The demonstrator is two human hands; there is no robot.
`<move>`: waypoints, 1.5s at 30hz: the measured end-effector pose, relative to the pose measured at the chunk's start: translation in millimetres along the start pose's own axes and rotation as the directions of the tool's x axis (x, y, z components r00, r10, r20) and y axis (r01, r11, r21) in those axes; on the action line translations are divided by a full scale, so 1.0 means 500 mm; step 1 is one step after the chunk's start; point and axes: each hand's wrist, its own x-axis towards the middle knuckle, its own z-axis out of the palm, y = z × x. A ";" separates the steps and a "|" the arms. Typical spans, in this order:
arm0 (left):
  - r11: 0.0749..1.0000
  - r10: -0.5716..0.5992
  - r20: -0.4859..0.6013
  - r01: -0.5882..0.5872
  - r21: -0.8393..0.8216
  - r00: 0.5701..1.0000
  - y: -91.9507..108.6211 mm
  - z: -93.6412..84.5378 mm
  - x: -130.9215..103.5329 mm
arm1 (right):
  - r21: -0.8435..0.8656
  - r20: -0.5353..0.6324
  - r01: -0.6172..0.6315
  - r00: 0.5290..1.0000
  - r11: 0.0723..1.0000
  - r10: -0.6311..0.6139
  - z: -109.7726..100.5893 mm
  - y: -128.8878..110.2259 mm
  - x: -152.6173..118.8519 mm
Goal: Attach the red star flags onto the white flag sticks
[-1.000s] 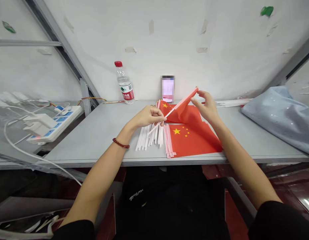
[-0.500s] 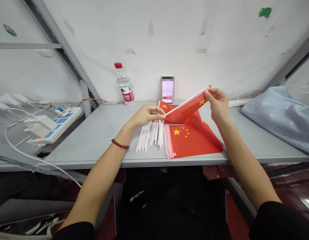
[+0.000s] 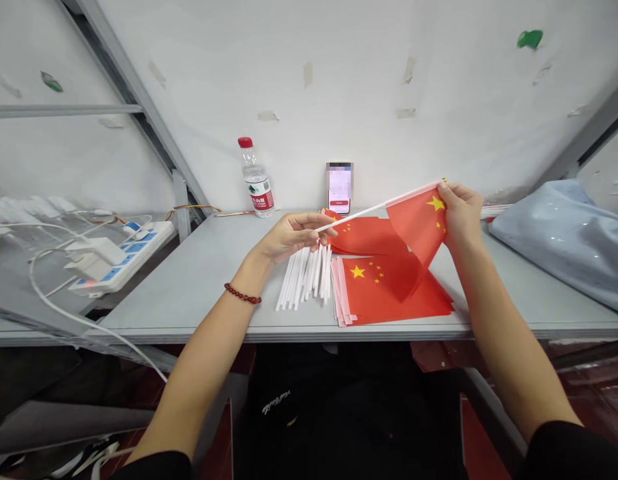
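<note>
Flag may crease if right hand, gripping its top, pulls against left hand, pinching the stick between them.

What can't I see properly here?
In the head view:
Phone: most of the screen, blurred by blocks.
Sticks: some upper ends, hidden by left hand.
Held flag: some stars, hidden by right hand or folds.
Front flags: how many; the top one hides others.
Blue bundle: cut off by right edge.
</note>
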 end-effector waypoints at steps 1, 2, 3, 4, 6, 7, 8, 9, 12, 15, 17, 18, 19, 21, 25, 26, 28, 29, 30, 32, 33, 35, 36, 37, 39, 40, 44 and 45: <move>1.000 -0.012 0.000 0.012 0.016 1.000 -0.001 0.002 0.001 | -0.005 0.043 -0.060 0.997 0.998 0.060 0.004 -0.005 -0.006; 0.999 -0.032 0.009 0.032 0.032 0.999 -0.001 0.005 0.003 | -0.033 0.109 -0.131 0.985 0.991 0.134 0.010 -0.009 -0.014; 0.998 -0.054 0.030 0.053 0.044 0.998 -0.002 0.009 0.004 | -0.079 0.181 -0.198 0.961 0.977 0.210 0.019 -0.014 -0.025; 0.996 -0.076 0.062 0.072 0.053 0.995 -0.002 0.014 0.005 | -0.150 0.260 -0.262 0.920 0.953 0.294 0.030 -0.017 -0.037; 0.992 -0.110 0.128 0.102 0.070 0.986 -0.002 0.026 0.007 | -0.249 0.347 -0.319 0.852 0.915 0.391 0.056 -0.023 -0.066; 0.989 -0.130 0.150 0.117 0.087 0.980 -0.002 0.032 0.008 | -0.270 0.389 -0.348 0.813 0.898 0.432 0.069 -0.025 -0.080; 0.985 -0.152 0.164 0.136 0.107 0.975 -0.003 0.037 0.009 | -0.287 0.446 -0.372 0.764 0.883 0.467 0.080 -0.027 -0.093; 0.979 -0.181 0.180 0.159 0.131 0.967 -0.005 0.042 0.009 | -0.300 0.500 -0.388 0.714 0.872 0.490 0.089 -0.028 -0.103; 0.959 -0.257 0.257 0.213 0.186 0.932 -0.012 0.049 0.010 | -0.316 0.638 -0.388 0.589 0.866 0.497 0.099 -0.029 -0.116; 0.970 -0.237 0.392 0.197 0.140 0.889 -0.020 0.047 0.012 | -0.322 0.741 -0.317 0.502 0.892 0.446 0.097 -0.031 -0.118; 0.981 -0.196 0.445 0.172 0.095 0.874 -0.022 0.046 0.012 | -0.301 0.833 -0.237 0.406 0.924 0.375 0.099 -0.034 -0.123; 0.982 -0.187 0.452 0.164 0.090 0.872 -0.022 0.046 0.011 | -0.275 0.876 -0.202 0.350 0.940 0.331 0.102 -0.035 -0.127; 0.982 -0.186 0.446 0.160 0.096 0.876 -0.021 0.048 0.010 | -0.244 0.909 -0.179 0.299 0.953 0.289 0.105 -0.036 -0.133; 0.983 -0.183 0.387 0.156 0.099 0.904 -0.021 0.053 0.011 | -0.192 0.948 -0.164 0.224 0.967 0.227 0.111 -0.039 -0.144; 0.992 -0.076 -0.132 0.089 0.095 0.988 -0.034 0.040 0.027 | -0.184 0.983 -0.112 -0.012 0.977 0.184 0.112 -0.043 -0.151; 0.987 -0.021 -0.335 0.073 0.143 0.942 -0.039 0.027 0.033 | -0.192 0.978 -0.097 -0.097 0.977 0.183 0.109 -0.044 -0.149; 0.951 0.135 -0.649 0.086 0.296 0.748 -0.048 -0.007 0.041 | -0.212 0.960 -0.099 -0.210 0.972 0.188 0.103 -0.045 -0.143; 0.926 0.190 -0.706 0.114 0.360 0.683 -0.050 -0.026 0.042 | -0.220 0.956 -0.113 -0.222 0.969 0.191 0.099 -0.045 -0.140; 0.911 0.204 -0.720 0.141 0.389 0.664 -0.051 -0.043 0.041 | -0.224 0.959 -0.130 -0.208 0.966 0.194 0.096 -0.044 -0.136; 0.842 0.150 -0.639 0.241 0.482 0.755 -0.050 -0.067 0.035 | -0.225 0.969 -0.157 -0.136 0.962 0.205 0.091 -0.044 -0.130; 0.783 0.098 -0.563 0.286 0.552 0.821 -0.050 -0.073 0.030 | -0.225 0.973 -0.168 -0.098 0.960 0.211 0.089 -0.043 -0.127; 0.642 -0.039 -0.404 0.333 0.690 0.914 -0.050 -0.072 0.021 | -0.234 0.972 -0.190 -0.043 0.954 0.230 0.085 -0.043 -0.123; 0.586 -0.104 -0.346 0.339 0.736 0.932 -0.052 -0.068 0.017 | -0.241 0.970 -0.200 -0.023 0.950 0.241 0.083 -0.043 -0.122; 0.547 -0.157 -0.309 0.343 0.763 0.938 -0.055 -0.063 0.015 | -0.248 0.968 -0.207 -0.006 0.947 0.252 0.082 -0.044 -0.122; 0.510 -0.210 -0.285 0.354 0.784 0.935 -0.060 -0.054 0.013 | -0.260 0.963 -0.208 0.016 0.943 0.269 0.082 -0.047 -0.123; 0.502 -0.217 -0.286 0.358 0.787 0.933 -0.062 -0.051 0.013 | -0.262 0.962 -0.206 0.021 0.943 0.272 0.083 -0.049 -0.124; 0.475 -0.218 -0.284 0.356 0.805 0.934 -0.063 -0.051 0.014 | -0.255 0.963 -0.205 0.038 0.945 0.268 0.091 -0.055 -0.128; 0.469 -0.210 -0.286 0.353 0.810 0.935 -0.063 -0.053 0.014 | -0.250 0.963 -0.200 0.053 0.947 0.265 0.093 -0.055 -0.129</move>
